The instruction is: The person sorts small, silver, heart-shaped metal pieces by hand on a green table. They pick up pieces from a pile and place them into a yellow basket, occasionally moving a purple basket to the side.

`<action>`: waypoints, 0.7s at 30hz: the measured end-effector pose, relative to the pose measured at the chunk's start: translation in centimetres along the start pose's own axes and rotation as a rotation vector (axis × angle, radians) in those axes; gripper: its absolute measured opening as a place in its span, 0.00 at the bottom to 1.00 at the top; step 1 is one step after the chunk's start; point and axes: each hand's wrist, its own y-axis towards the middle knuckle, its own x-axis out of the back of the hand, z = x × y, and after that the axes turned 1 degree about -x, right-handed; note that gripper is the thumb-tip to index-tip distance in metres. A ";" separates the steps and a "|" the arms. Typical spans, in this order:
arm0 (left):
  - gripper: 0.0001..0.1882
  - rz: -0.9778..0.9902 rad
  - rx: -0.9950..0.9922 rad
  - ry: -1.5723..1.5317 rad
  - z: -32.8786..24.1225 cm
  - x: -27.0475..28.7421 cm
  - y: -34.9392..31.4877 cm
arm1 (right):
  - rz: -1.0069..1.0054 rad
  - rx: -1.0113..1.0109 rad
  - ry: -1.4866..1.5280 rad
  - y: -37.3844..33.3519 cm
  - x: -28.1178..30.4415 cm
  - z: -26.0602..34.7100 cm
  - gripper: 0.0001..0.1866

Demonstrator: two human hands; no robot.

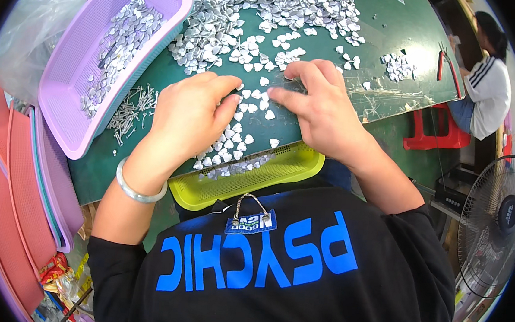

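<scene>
My left hand (188, 108), with a pale bangle (140, 195) on the wrist, rests low over the green table. Its thumb and index fingertip are slightly apart, the index tip against a small silver heart-shaped piece. Opposite it, my right hand (328, 109) has its thumb and index finger spread, and the thumb tip touches loose heart pieces (255, 94). More heart pieces (230, 141) lie between the hands and run down to the table's near edge. Below that edge, a yellow-green basket (191, 199) holds several of them. Its far part is hidden under the table.
A large heap of heart pieces (270, 4) covers the table's far side. At left stands a purple basket (63, 94) of hearts, beside metal pins (133, 112). A small pile (398, 67) and red-handled pliers (450, 73) lie right. A person sits near a fan (494, 222).
</scene>
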 end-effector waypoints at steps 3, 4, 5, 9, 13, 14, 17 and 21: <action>0.09 0.025 0.001 0.004 0.5 -0.3 0.8 | -0.023 0.022 0.068 -0.1 0.5 0.0 0.16; 0.07 0.016 -0.030 -0.023 1.0 -0.6 0.9 | -0.060 -0.013 0.068 -0.2 0.5 -0.3 0.16; 0.06 0.021 -0.016 -0.034 1.1 -0.6 1.0 | -0.097 -0.046 0.068 -0.1 0.4 -0.7 0.16; 0.05 0.058 0.060 -0.099 1.2 -0.1 1.1 | -0.162 -0.143 0.041 -0.2 0.2 -2.0 0.14; 0.05 0.120 0.177 -0.051 0.9 0.6 1.3 | -0.177 -0.140 0.071 0.2 -0.4 -1.8 0.06; 0.06 0.105 0.169 -0.023 0.7 0.6 1.4 | -0.173 -0.136 0.066 0.4 -0.5 -1.8 0.06; 0.09 -0.021 0.004 -0.045 0.9 -0.5 1.2 | -0.154 -0.121 0.057 0.9 -0.8 -1.9 0.05; 0.15 0.093 -0.127 0.033 -0.1 -0.7 1.7 | -0.132 -0.095 0.048 1.1 -1.1 -1.9 0.05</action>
